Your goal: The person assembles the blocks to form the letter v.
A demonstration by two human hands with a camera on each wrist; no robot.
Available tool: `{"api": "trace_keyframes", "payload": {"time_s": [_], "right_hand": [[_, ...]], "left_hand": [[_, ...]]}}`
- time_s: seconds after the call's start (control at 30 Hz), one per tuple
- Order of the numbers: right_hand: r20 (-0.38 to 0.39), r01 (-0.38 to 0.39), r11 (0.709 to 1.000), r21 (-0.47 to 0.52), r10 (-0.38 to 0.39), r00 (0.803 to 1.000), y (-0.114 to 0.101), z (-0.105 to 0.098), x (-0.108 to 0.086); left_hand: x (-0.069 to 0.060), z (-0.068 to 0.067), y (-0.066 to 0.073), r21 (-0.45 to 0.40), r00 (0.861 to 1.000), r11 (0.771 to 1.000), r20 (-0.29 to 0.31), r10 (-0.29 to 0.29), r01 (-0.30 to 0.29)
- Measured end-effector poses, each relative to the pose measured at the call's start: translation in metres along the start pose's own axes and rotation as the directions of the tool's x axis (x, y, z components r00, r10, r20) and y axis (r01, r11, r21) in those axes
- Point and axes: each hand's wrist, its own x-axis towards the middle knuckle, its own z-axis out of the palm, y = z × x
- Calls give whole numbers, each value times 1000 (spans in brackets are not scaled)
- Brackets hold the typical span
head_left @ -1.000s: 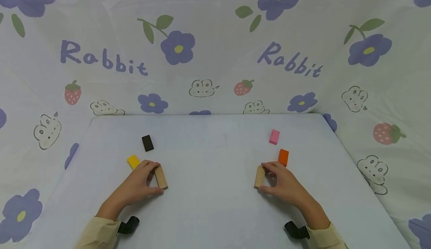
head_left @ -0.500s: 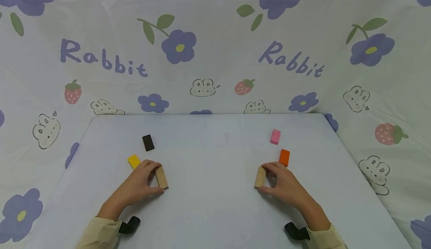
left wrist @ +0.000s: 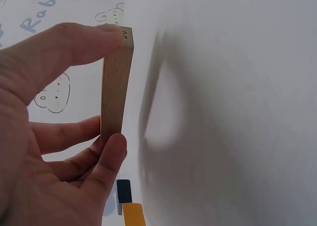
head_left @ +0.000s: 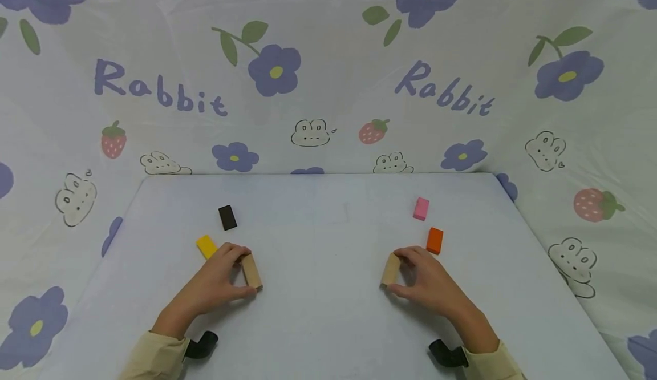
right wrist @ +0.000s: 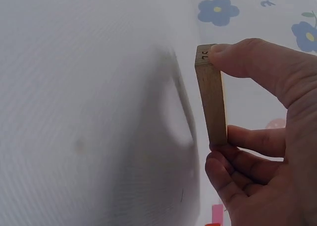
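One printed backdrop [head_left: 339, 97] spans the upper frame above a white surface [head_left: 320, 328]. Left of lower centre, the left hand [head_left: 219, 276] pinches the left wooden block [head_left: 252, 272] end to end between thumb and fingers; right of lower centre, the right hand [head_left: 425, 277] likewise pinches the right wooden block [head_left: 390, 271]. Smaller blocks: black [head_left: 227, 218] and yellow [head_left: 206, 246], centre left; orange [head_left: 434, 241] and pink [head_left: 421, 209], centre right.

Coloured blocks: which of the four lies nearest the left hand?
The yellow block, just beyond the left hand in the head view. The black block lies farther off; the pink block and orange block lie towards the right hand.
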Motion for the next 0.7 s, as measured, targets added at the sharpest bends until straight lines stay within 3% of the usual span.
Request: {"api": "trace_keyframes", "payload": {"time_s": [0.3, 0.7], "right_hand": [[22, 10, 1000, 28, -11, 1000, -8, 4, 1], [23, 78, 995, 62, -80, 997, -20, 12, 7]], "left_hand": [[3, 6, 6, 6, 1000, 1000, 6, 20, -20], [8, 16, 16, -33, 999, 999, 28, 26, -25]]}}
